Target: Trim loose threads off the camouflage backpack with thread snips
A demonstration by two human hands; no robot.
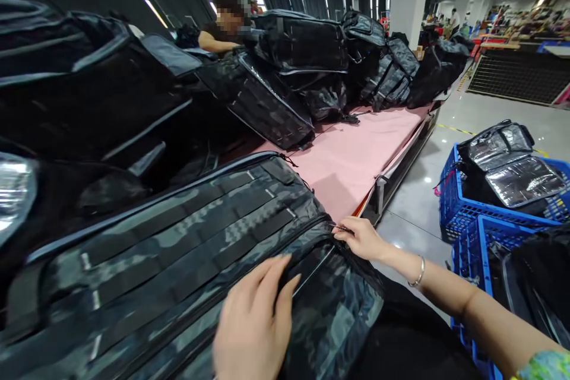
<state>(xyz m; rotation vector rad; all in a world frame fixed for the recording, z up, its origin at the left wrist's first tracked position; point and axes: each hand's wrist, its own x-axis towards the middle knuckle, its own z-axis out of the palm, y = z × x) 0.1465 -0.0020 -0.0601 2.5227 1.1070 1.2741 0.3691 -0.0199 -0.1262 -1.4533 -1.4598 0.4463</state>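
A dark camouflage backpack (187, 261) with webbing strips lies flat in front of me on the pink table (356, 154). My left hand (253, 320) rests flat on its front panel, fingers spread, beside the zipper line. My right hand (363, 237), with a bracelet on the wrist, pinches the small metal zipper pull (341, 228) at the bag's right corner.
Piles of similar dark bags (303, 53) cover the left and far end of the table. A person sits behind them at the back. Blue plastic crates (472, 214) holding bags with silver lining stand on the floor at right. The table's metal edge (392, 178) runs diagonally.
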